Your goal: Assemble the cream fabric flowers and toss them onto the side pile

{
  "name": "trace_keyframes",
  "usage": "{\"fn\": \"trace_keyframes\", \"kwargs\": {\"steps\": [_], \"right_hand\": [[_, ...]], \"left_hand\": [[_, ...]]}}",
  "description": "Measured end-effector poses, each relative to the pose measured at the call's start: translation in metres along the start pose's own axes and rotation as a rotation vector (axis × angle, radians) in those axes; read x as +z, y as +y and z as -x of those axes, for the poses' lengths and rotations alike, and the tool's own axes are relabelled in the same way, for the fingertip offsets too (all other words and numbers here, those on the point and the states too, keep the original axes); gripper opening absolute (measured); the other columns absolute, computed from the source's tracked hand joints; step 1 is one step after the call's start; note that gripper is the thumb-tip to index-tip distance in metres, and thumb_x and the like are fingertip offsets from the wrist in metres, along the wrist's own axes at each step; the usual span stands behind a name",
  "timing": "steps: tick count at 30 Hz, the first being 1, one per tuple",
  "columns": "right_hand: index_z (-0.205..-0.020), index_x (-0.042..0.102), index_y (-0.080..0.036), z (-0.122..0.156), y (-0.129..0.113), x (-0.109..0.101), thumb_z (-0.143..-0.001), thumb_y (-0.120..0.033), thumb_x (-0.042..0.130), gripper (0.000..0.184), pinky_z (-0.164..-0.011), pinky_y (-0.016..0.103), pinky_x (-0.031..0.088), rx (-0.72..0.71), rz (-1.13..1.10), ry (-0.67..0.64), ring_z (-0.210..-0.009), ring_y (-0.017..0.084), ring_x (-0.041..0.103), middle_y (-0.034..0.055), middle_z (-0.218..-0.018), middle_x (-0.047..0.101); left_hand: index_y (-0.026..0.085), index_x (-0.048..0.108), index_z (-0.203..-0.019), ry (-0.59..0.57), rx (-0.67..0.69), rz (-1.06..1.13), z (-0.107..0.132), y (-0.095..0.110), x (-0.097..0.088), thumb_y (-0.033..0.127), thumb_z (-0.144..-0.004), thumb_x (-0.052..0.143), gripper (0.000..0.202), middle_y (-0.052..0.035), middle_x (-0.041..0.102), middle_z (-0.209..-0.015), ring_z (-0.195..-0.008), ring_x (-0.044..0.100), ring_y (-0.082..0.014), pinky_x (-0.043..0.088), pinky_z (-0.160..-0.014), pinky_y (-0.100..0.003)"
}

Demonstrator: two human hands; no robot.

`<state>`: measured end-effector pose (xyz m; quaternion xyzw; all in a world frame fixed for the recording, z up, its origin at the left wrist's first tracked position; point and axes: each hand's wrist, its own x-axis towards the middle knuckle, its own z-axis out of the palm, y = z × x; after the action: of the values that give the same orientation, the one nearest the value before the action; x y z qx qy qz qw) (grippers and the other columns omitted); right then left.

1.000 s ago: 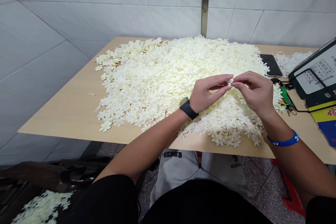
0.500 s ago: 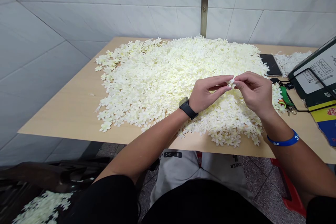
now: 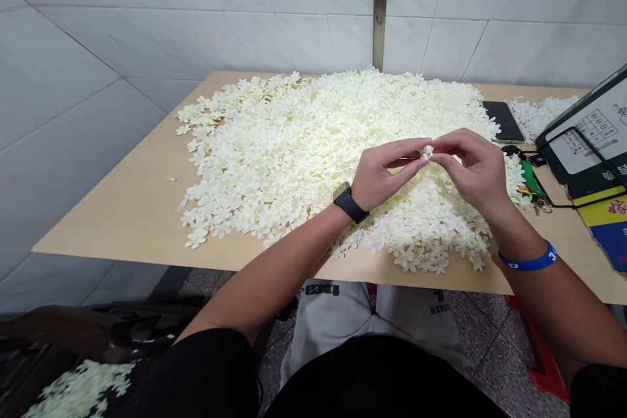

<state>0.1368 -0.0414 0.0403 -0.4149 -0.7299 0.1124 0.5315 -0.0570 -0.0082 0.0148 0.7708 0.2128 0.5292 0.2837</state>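
Observation:
A small white artificial flower (image 3: 427,152) is pinched between the fingertips of both hands, mostly covered by them. My left hand (image 3: 385,170), with a black watch at its wrist, closes thumb and fingers on its left side. From the right, my right hand (image 3: 473,166) grips it between thumb and forefinger; a blue band circles that forearm. Under both hands spreads a wide heap of cream-white artificial flowers (image 3: 294,150), covering much of the tan table (image 3: 122,202).
A black phone (image 3: 503,121) lies right of the heap, beside a pile of white bits (image 3: 541,112). Keys with a green tag (image 3: 531,179) and a dark green box (image 3: 588,130) stand at the right. More flowers (image 3: 81,388) lie low on the left. A tiled wall rises behind.
My right hand has shifted slightly left and up, its fingertips now closer to the left hand's and covering more of the flower. The left hand has barely moved.

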Motion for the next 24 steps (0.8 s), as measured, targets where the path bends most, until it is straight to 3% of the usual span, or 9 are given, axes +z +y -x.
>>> {"fn": "trace_keyframes", "kwargs": {"steps": [9, 17, 24], "right_hand": [[-0.078, 0.074, -0.024, 0.0041, -0.0026, 0.0041, -0.087, -0.015, 0.070, 0.014, -0.070, 0.036, 0.053, -0.004, 0.023, 0.054, -0.074, 0.018, 0.068, 0.0005, -0.080, 0.075], [-0.078, 0.072, -0.024, 0.0033, -0.0039, 0.0034, -0.088, -0.014, 0.068, 0.015, -0.069, 0.034, 0.051, -0.010, 0.025, 0.037, -0.073, 0.017, 0.066, 0.0004, -0.078, 0.073], [-0.079, 0.067, -0.023, 0.0031, -0.0054, 0.0030, -0.091, -0.020, 0.063, 0.012, -0.068, 0.035, 0.050, 0.003, 0.054, 0.026, -0.072, 0.018, 0.063, 0.0020, -0.078, 0.070]], "left_hand": [[0.025, 0.075, -0.123, -0.008, 0.012, 0.030, 0.0008, -0.0017, 0.0013, 0.038, -0.094, 0.070, 0.032, -0.0038, 0.078, -0.121, -0.094, 0.077, -0.0119, 0.067, -0.087, -0.024], [0.025, 0.076, -0.122, -0.010, 0.028, 0.071, -0.0005, -0.0021, 0.0008, 0.032, -0.092, 0.073, 0.031, -0.0044, 0.078, -0.122, -0.098, 0.078, -0.0133, 0.067, -0.087, -0.025], [0.027, 0.074, -0.125, -0.026, 0.037, 0.041, 0.0005, -0.0009, 0.0013, 0.037, -0.095, 0.068, 0.032, -0.0042, 0.077, -0.123, -0.099, 0.078, -0.0148, 0.068, -0.088, -0.029]]}}
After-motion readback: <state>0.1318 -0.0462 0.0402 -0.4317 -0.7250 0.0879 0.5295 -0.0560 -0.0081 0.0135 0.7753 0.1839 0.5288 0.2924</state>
